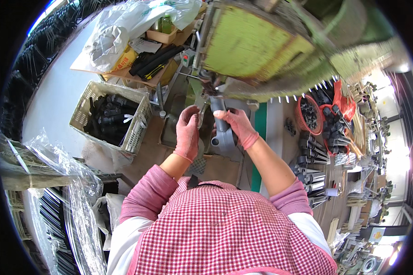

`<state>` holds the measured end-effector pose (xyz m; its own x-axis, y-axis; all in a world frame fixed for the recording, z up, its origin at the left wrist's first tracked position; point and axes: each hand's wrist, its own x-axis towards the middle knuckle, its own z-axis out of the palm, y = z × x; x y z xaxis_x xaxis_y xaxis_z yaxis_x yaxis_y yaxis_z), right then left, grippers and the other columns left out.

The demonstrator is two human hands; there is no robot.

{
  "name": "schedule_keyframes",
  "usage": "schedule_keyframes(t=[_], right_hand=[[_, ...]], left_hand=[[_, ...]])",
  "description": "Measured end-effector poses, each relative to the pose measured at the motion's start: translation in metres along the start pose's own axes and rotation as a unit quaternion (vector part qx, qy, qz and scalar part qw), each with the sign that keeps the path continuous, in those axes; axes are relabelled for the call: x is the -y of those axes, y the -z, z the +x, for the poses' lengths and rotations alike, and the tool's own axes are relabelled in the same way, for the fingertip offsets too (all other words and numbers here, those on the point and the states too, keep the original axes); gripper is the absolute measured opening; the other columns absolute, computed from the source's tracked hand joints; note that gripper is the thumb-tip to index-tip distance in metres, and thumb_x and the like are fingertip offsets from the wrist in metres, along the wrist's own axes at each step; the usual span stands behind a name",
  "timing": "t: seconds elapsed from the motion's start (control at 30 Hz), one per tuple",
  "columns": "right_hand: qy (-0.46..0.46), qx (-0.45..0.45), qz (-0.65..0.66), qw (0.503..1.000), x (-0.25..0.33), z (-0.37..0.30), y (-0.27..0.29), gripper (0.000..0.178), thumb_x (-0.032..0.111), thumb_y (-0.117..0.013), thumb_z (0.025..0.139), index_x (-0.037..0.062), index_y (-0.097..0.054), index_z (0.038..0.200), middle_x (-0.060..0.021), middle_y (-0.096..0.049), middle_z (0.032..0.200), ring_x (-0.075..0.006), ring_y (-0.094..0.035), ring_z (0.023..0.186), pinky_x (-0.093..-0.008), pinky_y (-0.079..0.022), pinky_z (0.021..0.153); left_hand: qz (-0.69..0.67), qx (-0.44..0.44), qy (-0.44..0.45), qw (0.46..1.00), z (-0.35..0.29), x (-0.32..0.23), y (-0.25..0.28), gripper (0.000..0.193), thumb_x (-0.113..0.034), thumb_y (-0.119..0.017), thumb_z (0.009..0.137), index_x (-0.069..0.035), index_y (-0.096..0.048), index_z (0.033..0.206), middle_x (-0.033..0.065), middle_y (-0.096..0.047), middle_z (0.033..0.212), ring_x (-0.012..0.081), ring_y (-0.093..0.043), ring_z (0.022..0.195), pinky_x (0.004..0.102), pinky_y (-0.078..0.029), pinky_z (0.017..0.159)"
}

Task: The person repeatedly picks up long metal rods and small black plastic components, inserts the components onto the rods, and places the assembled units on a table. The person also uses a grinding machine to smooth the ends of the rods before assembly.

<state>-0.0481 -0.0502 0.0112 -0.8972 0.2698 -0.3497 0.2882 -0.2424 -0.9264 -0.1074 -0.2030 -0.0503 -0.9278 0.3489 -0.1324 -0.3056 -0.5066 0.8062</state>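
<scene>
Both my hands wear pinkish-orange work gloves. My right hand (239, 124) grips a dark grey plastic tubular part (219, 120), thumb pressed on its shaft. The part's upper end sits under the machine's metal tool (209, 85); its wider, rounded lower end has a hole and points toward me. Left of the part, my left hand (187, 133) is raised beside the machine, fingers loosely bent and apart, with nothing visible in them. Its palm side is partly hidden. Above looms the worn yellow-green machine (254, 43).
A cream plastic crate (140, 130) of black parts stands at left, near a table with plastic bags (112, 43) and black tubes (156, 59). At right are a red basket (309, 117) of small dark parts and several stacked grey tubular parts (314, 176). Clear plastic wrapping (85, 183) lies lower left.
</scene>
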Motion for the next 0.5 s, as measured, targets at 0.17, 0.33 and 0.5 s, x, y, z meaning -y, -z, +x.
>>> schedule_keyframes(t=[0.17,0.33,0.5], right_hand=[[-0.017,0.042,0.022,0.999,0.022,0.017,-0.013,0.044,0.029,-0.080,0.078,0.0007,-0.062,0.106,-0.0086,-0.065,0.084,-0.0184,-0.067,0.068,-0.0337,-0.060,0.062],[-0.106,0.018,-0.058,0.992,0.041,0.012,-0.019,0.049,0.034,-0.082,0.078,-0.0014,-0.063,0.106,-0.0078,-0.066,0.088,-0.0172,-0.067,0.076,-0.0323,-0.059,0.069],[0.053,0.033,-0.200,0.978,0.046,0.014,-0.032,0.054,0.032,-0.082,0.078,0.0002,-0.062,0.117,-0.0053,-0.066,0.097,-0.0128,-0.063,0.087,-0.0291,-0.052,0.081]], left_hand=[[0.098,0.110,0.006,0.989,0.035,-0.020,0.011,0.031,-0.009,-0.056,0.097,0.004,-0.061,0.125,0.0073,-0.068,0.112,0.0145,-0.062,0.104,0.0264,-0.047,0.094],[0.098,0.137,0.115,0.979,0.060,-0.052,0.010,0.032,-0.024,-0.059,0.099,0.004,-0.067,0.111,0.0082,-0.072,0.098,0.0143,-0.068,0.089,0.0264,-0.052,0.080],[0.151,0.171,0.229,0.946,0.093,-0.073,0.001,0.053,-0.050,-0.062,0.094,0.002,-0.067,0.092,0.0082,-0.070,0.084,0.0165,-0.069,0.075,0.0300,-0.055,0.066]])
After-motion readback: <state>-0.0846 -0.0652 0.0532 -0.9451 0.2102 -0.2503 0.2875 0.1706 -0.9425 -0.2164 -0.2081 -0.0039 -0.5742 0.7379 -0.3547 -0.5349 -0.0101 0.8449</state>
